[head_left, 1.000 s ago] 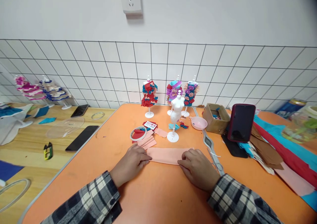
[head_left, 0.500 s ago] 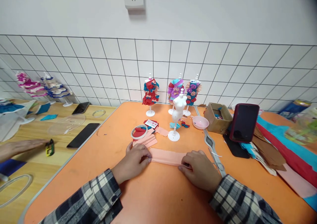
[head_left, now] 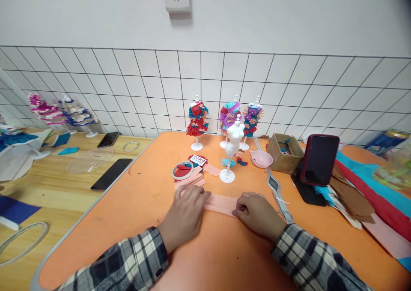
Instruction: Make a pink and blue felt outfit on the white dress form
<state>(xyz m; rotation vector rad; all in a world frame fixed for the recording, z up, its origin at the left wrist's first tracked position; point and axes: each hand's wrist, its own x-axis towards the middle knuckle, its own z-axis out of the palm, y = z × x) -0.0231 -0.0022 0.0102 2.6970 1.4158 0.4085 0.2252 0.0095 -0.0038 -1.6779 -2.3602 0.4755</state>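
Note:
A pink crepe paper strip (head_left: 221, 203) lies across the orange table in front of me. My left hand (head_left: 188, 216) rests palm down over its left part, fingers laid on the paper and the thumb hidden. At the right end, my right hand (head_left: 257, 216) is closed, with curled fingers pinching the paper's edge. Just beyond the strip stands a bare white mini mannequin (head_left: 233, 143) on a round base. Behind my left hand are folded pink pieces (head_left: 194, 180) and a roll of clear tape (head_left: 183, 170).
Dressed mini mannequins (head_left: 197, 121) stand by the tiled wall. To the right are a pink bowl (head_left: 261, 158), a cardboard box (head_left: 284, 154), a propped phone (head_left: 320, 159) and coloured paper sheets (head_left: 382, 209). A black phone (head_left: 111, 175) lies on the wooden table at left.
My left hand has slid right along the strip and turned palm down, covering more of it. My right hand keeps its pinch. Another person's hand and a yellow-black tool have left view at left.

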